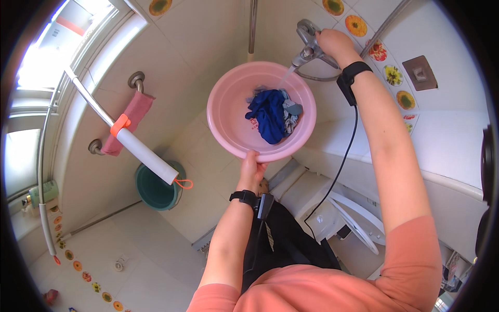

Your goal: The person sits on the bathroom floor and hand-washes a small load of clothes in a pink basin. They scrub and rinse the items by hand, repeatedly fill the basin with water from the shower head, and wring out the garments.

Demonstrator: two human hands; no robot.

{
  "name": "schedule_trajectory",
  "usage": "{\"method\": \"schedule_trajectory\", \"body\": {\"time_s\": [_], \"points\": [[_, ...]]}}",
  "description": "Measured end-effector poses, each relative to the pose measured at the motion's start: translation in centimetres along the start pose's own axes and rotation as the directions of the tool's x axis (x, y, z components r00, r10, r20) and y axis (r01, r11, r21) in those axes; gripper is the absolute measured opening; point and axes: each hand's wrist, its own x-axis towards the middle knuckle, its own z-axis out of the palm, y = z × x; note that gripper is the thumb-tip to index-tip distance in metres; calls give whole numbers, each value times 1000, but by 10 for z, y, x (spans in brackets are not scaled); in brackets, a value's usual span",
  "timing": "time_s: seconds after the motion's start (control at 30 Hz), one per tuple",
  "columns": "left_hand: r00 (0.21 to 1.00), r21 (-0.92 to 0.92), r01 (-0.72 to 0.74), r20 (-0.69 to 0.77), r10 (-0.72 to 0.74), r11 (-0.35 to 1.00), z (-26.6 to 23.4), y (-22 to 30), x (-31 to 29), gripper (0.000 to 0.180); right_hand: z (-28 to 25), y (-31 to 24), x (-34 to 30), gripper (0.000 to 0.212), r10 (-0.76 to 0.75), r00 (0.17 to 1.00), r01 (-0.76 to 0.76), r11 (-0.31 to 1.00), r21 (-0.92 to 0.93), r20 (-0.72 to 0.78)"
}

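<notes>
Head view looked straight down into a tiled bathroom, and I watched both of my hands at work near the top of the frame. My left hand (252, 169) was closed on the near rim of a pink basin (228, 112), its grip pinching the edge and holding the basin up just above the centre of the picture. Inside the basin lay a bundle of dark blue cloth (269, 115) with a bit of grey-blue fabric (292, 112) touching its right side. My right hand (334, 44) was wrapped over the handle of a metal tap (307, 40) at the upper right, its grip closed on it, and a thin stream of water (287, 77) ran from the spout down into the basin's far side. Both wrists wore black bands, and a black cable (340, 161) hung from the right one. At the left, a pink towel (130, 122) hung over a metal rail (136, 80), beside a white tube with an orange clip (140, 148). Below it, a green bucket (155, 191) stood on the floor, left of centre.
</notes>
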Motion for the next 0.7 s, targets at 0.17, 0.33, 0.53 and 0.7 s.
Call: {"method": "schedule_trajectory", "body": {"time_s": [0.17,0.33,0.53,0.7], "points": [[996,8,93,6,-93,996,-4,2,6,26,-1,-1,-1,39,-19,1000,19,1000,0,13],[996,163,71,-55,-63,984,-5,3,18,26,0,1,-1,40,-16,1000,15,1000,16,8],[993,116,85,70,-93,990,-15,15,-5,24,4,2,1,39,19,1000,-19,999,48,-12],[995,126,99,-5,-99,987,-18,19,-5,23,4,2,0,39,-42,999,42,999,28,-13]]}}
